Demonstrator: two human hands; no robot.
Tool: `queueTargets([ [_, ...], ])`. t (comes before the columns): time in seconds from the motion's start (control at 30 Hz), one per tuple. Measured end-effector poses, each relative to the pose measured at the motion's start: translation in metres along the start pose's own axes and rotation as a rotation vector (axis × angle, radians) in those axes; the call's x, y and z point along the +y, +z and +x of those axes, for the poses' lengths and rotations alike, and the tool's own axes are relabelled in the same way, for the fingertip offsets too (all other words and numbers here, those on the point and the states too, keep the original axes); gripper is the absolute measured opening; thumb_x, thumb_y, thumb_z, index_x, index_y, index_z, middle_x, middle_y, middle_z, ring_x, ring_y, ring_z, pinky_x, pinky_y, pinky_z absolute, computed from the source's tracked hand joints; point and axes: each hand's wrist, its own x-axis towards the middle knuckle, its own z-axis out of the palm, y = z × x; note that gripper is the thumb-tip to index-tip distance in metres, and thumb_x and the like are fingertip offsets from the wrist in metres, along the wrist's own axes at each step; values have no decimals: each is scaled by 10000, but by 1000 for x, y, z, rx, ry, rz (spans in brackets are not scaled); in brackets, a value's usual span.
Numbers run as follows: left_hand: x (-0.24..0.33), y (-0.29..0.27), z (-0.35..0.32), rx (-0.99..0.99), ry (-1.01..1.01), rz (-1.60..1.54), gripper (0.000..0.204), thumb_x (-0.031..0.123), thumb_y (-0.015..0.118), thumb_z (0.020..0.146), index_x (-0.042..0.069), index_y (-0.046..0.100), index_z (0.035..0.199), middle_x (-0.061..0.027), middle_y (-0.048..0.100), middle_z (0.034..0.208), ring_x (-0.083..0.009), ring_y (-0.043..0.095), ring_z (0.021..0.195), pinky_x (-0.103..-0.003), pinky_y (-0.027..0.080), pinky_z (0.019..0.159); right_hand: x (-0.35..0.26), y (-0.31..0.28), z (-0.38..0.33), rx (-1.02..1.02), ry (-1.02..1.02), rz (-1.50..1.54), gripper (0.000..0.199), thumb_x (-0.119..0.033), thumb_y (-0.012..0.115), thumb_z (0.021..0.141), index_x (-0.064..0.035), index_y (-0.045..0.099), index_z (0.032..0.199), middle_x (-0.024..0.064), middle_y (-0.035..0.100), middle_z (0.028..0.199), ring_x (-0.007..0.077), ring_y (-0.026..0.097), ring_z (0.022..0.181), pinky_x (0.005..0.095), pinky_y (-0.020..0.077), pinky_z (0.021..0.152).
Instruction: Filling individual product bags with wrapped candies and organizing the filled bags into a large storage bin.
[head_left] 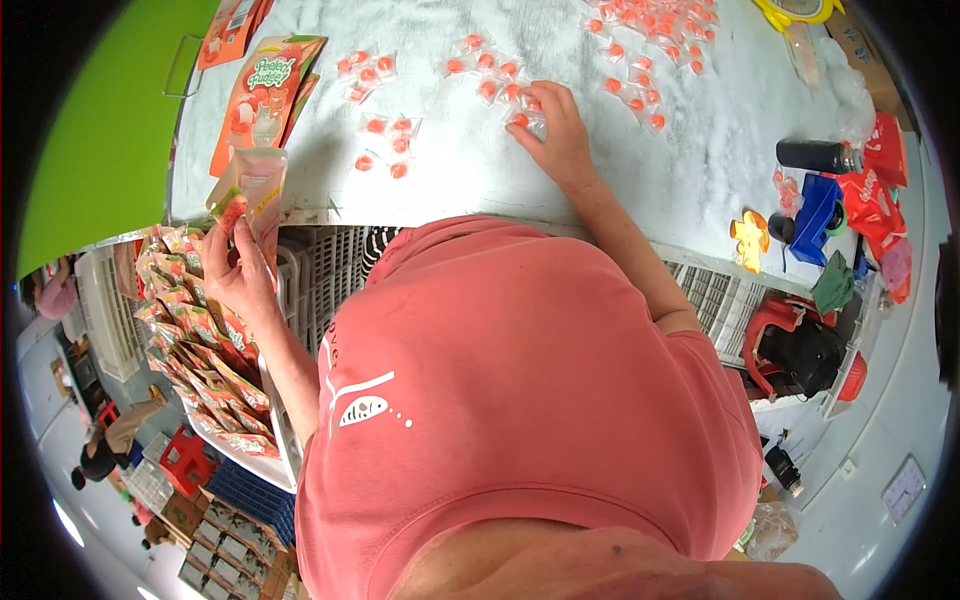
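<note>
My left hand [238, 272] pinches the mouth of a stand-up pouch [268, 185] at the table's front left edge. The pouch's top is spread apart, and its lower part hangs below the edge. My right hand [560, 138] rests on the table with thumb and fingers apart, curved around a few red candies in clear wrappers [523, 105]. More wrapped candies [485, 62] trail away from its fingertips. Two small groups of the same candies, one farther back [366, 72] and one nearer [388, 145], lie between my hands.
Flat printed pouches [262, 100] lie at the table's left. A white crate [290, 440] below holds many filled pouches [205, 350]. A big candy pile [660, 25] sits at the back. Toward the right are a black bottle [815, 155], a blue tape dispenser [815, 215] and red bags [870, 205].
</note>
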Motion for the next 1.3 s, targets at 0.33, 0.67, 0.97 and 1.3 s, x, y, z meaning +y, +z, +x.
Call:
queueTargets([
  [0.33, -3, 2, 0, 12, -23, -14, 189, 20, 688, 878, 26, 736, 1060, -93, 707, 967, -175, 652, 860, -302, 526, 790, 1, 1, 5, -25, -24, 22, 676, -224, 847, 718, -79, 533, 1300, 151, 486, 1333, 330, 515, 1184, 409, 474, 969],
  [0.67, 5, -3, 2, -37, -9, 74, 188, 36, 675, 881, 17, 733, 1059, -107, 716, 989, -193, 651, 867, -316, 530, 775, 8, 44, 83, -210, -209, -253, 959, -615, 793, 672, -273, 407, 1481, 127, 276, 1568, 408, 239, 1446, 687, 218, 1102],
  [0.97, 11, -2, 1, -37, 14, 86, 171, 53, 679, 879, -2, 726, 1034, -97, 711, 934, -174, 636, 792, -299, 518, 697, 9, 57, 92, -275, -498, -237, 329, -380, 748, 816, -207, 674, 1086, 3, 600, 1188, 223, 524, 1172, 420, 441, 945],
  [1.3, 20, 24, 1, -134, 43, -73, 166, 75, 675, 899, 4, 718, 1042, -83, 692, 950, -128, 630, 748, -245, 483, 596, -1, 55, 87, -28, 178, 561, 232, -312, 707, 910, -91, 673, 849, 19, 624, 827, 119, 545, 641, 273, 473, 585],
])
